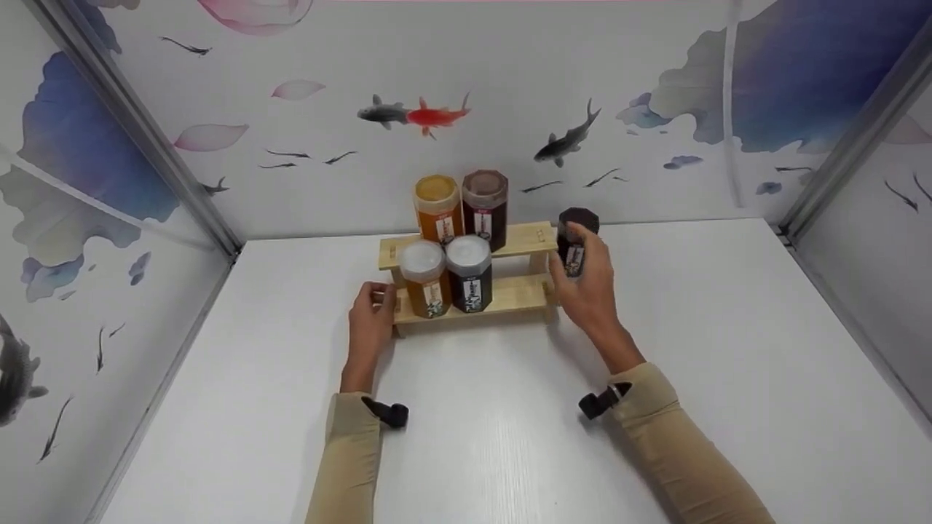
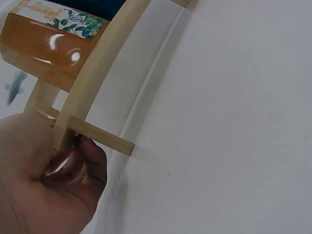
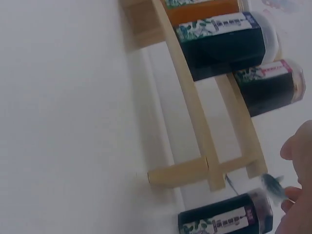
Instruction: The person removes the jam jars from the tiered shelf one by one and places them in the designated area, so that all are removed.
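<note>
In the head view, my left hand (image 1: 371, 320) grips the left end of a two-step wooden rack (image 1: 520, 297), its fingers curled under the lower board in the left wrist view. My right hand (image 1: 588, 287) is beside a dark jar (image 1: 575, 260) to the right of the rack. Thumb and fingers are spread apart near that jar's lid. An amber jar (image 1: 426, 280) and a dark jar with a pale lid (image 1: 472, 284) stand on the lower step. Behind them, on the upper step, are an orange jar (image 1: 437, 207) and a dark reddish jar (image 1: 486, 204).
The rack stands on a white table (image 1: 466, 422) near its back edge. A white panel (image 1: 502, 65) painted with fish rises behind it. Metal posts (image 1: 145, 124) mark the corners at both sides. Each sleeve cuff carries a small black camera (image 1: 386, 413).
</note>
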Demonstrator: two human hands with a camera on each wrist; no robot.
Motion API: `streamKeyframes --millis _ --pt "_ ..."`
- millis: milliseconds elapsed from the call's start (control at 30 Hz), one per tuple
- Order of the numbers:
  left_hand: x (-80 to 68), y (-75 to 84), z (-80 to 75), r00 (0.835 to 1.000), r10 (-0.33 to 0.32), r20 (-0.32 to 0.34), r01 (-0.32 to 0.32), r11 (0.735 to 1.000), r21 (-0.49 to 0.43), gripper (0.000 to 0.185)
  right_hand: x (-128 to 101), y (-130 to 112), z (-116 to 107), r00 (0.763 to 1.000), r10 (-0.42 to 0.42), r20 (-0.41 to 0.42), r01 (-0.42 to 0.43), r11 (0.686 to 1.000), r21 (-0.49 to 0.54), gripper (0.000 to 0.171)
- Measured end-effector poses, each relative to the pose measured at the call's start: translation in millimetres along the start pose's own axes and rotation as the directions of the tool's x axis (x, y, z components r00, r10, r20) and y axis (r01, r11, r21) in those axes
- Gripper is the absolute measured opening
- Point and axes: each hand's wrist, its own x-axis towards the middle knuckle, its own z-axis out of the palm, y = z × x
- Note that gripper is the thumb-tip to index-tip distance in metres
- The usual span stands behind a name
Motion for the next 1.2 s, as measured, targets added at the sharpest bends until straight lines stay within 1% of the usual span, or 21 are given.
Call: streamKeyframes --millis 100,167,267,367,467,567,667,733,900,967,1133,1200 --pt "0.2 -0.2 0.2 1.0 -0.006 -0.002 0.006 1.0 0.001 0.033 -5.8 -12.2 13.4 0.996 -0.011 0.087 0.004 0.996 0.084 0.052" --pt "-0.2 0.1 0.1 1.0 -0.007 -0.003 0.007 1.0 0.002 0.032 -10.0 -18.3 23.8 0.99 -0.027 0.135 0.009 0.991 0.136 0.054" --pt "-0.3 0.1 0.5 1.0 -0.001 -0.007 0.002 1.0 0.004 0.032 -16.6 -26.5 38.8 0.985 -0.047 0.167 0.016 0.984 0.18 0.057" --pt "-0.4 0.5 0.9 1.0 0.006 -0.009 -0.006 1.0 0.006 0.033 -22.5 -33.9 50.8 0.982 -0.04 0.184 0.002 0.979 0.204 0.058" --pt "-0.5 0.6 0.7 1.0 0.01 -0.006 -0.01 1.0 0.005 0.033 -27.4 -38.9 60.7 0.974 0.011 0.228 -0.062 0.973 0.22 0.065" --pt "-0.4 0.2 0.1 1.0 0.01 -0.005 -0.01 1.0 0.005 0.033 -31.0 -41.0 69.2 0.952 0.076 0.296 -0.145 0.965 0.219 0.079" --pt "0.0 -0.2 -0.4 1.0 0.008 -0.004 -0.008 1.0 0.006 0.033 -32.9 -42.7 75.4 0.934 0.114 0.338 -0.192 0.959 0.207 0.09" --pt "0.0 -0.1 -0.4 1.0 0.005 -0.005 -0.005 1.0 0.005 0.033 -32.8 -43.9 78.3 0.934 0.125 0.334 -0.201 0.959 0.202 0.091" --pt "-0.9 0.2 0.1 1.0 0.005 -0.007 -0.005 1.0 0.003 0.033 -31.9 -45.1 81.7 0.954 0.122 0.274 -0.181 0.963 0.2 0.082" --pt "-1.0 -0.1 0.3 1.0 0.006 -0.007 -0.006 1.0 0.002 0.034 -32.6 -44.9 81.6 0.958 0.123 0.258 -0.178 0.964 0.199 0.08" --pt "-0.9 -0.7 -0.2 1.0 0.006 0.0 -0.006 1.0 -0.004 0.033 -36.5 -43.0 75.9 0.964 0.127 0.233 -0.177 0.962 0.208 0.079" --pt "-0.8 -0.8 -1.0 1.0 0.008 0.0 -0.008 1.0 -0.003 0.033 -38.2 -40.4 71.4 0.967 0.112 0.229 -0.164 0.96 0.225 0.078"
